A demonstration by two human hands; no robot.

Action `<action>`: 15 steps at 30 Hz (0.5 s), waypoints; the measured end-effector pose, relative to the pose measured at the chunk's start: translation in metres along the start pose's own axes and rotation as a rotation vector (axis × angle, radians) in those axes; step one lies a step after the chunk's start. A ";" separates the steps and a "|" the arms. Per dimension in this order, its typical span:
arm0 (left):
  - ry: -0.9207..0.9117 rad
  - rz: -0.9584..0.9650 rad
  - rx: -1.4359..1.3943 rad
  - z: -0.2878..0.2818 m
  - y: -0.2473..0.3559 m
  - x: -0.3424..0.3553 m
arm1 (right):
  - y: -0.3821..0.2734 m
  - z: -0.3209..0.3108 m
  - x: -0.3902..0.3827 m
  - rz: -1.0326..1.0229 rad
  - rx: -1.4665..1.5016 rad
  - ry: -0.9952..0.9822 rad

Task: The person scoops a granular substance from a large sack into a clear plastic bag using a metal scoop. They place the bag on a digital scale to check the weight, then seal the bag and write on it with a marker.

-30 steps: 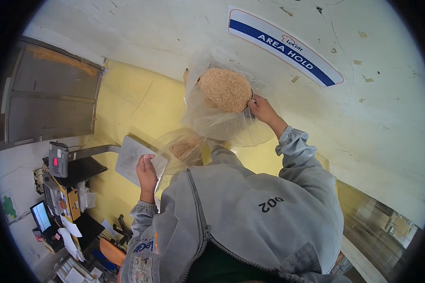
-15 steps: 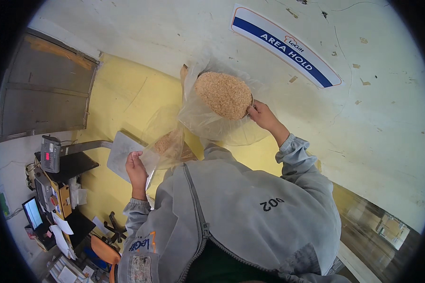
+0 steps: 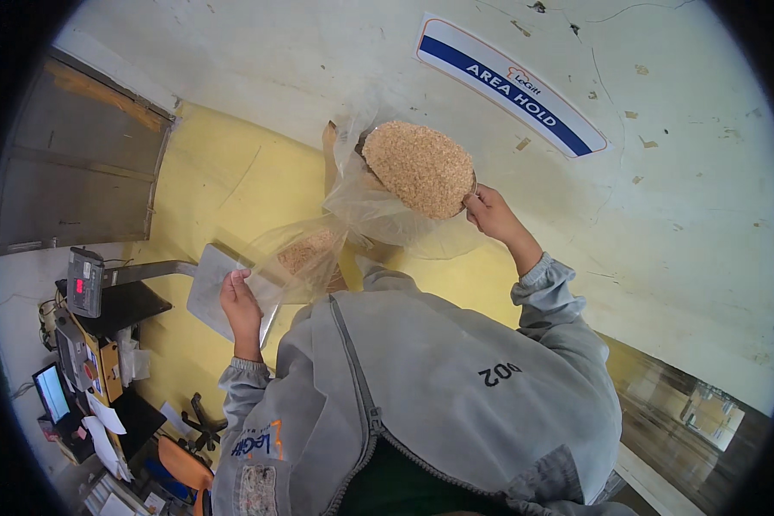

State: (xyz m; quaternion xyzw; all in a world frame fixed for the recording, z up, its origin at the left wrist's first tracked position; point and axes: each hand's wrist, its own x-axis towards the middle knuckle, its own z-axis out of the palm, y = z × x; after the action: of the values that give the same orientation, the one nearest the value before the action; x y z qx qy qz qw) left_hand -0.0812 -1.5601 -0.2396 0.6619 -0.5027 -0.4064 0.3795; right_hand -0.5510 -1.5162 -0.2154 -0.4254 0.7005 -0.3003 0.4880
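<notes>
My right hand (image 3: 490, 215) grips the rim or handle of a metal scoop heaped with pale brown grain-like flakes (image 3: 417, 168), held over a large clear plastic bag (image 3: 396, 228) beside the wall. My left hand (image 3: 238, 301) pinches the top edge of a second, smaller clear bag (image 3: 314, 275), which has some of the same flakes (image 3: 304, 251) inside. This bag lies partly over the steel pan of a weighing scale (image 3: 206, 292), whose grey display (image 3: 86, 279) with red digits stands at the left. Brown paper shows behind both bags.
An off-white wall (image 3: 679, 215) carries a blue and white sign (image 3: 456, 52) above the yellow floor (image 3: 198, 181). A grey metal door (image 3: 77, 172) is at upper left. A desk with papers, a monitor (image 3: 52, 391) and an orange chair (image 3: 181, 464) stands at lower left.
My left hand has moved left and slightly up with the smaller bag. The heaped scoop in my right hand has shifted right within the view.
</notes>
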 end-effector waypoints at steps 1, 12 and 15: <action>0.001 0.026 0.010 0.000 -0.001 0.001 | -0.005 -0.002 -0.005 0.002 -0.004 0.004; -0.035 0.112 0.083 0.002 0.001 0.007 | -0.050 -0.011 -0.053 0.037 0.009 -0.031; -0.044 0.112 0.213 -0.002 -0.006 0.013 | -0.061 -0.001 -0.064 0.018 -0.021 -0.055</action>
State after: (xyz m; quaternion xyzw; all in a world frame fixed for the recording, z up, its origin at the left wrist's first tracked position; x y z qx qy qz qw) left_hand -0.0752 -1.5715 -0.2461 0.6602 -0.5874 -0.3435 0.3180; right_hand -0.5234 -1.4878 -0.1363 -0.4320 0.6939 -0.2768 0.5053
